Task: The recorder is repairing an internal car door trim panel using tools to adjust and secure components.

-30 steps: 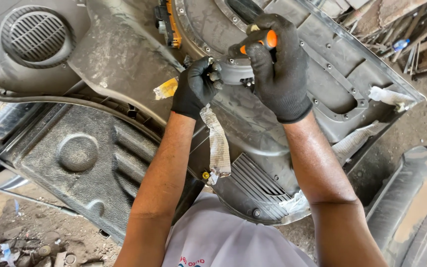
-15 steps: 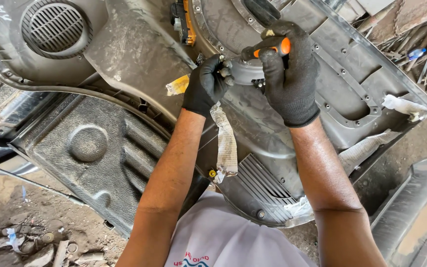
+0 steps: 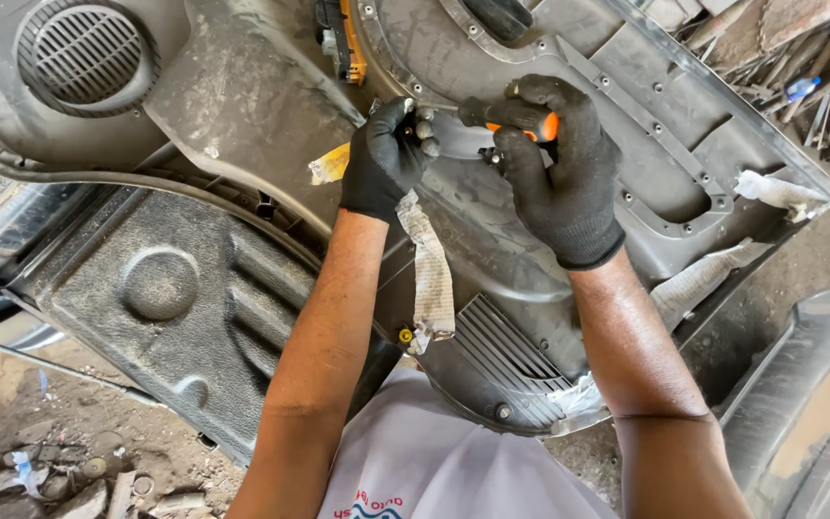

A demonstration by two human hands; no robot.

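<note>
At nine o'clock we see a ribbed, dimpled grey plastic panel (image 3: 160, 288) lying under the work, with a round speaker grille (image 3: 81, 56) at eleven o'clock. Across the middle leans the inner side of a grey car door panel (image 3: 617, 144), dusty and studded with screw holes, propped against our lap, we judge, to bring the fastening within reach. Our left hand (image 3: 383, 159), in a black knit glove, is closed in a narrow pinch around a small fitting at twelve o'clock, apparently to steady it. A strip of worn tape (image 3: 431, 274) hangs below. Our right hand (image 3: 557, 168), gloved alike, is wrapped tight around an orange-and-black screwdriver (image 3: 516, 120) pointing left toward that fitting.
</note>
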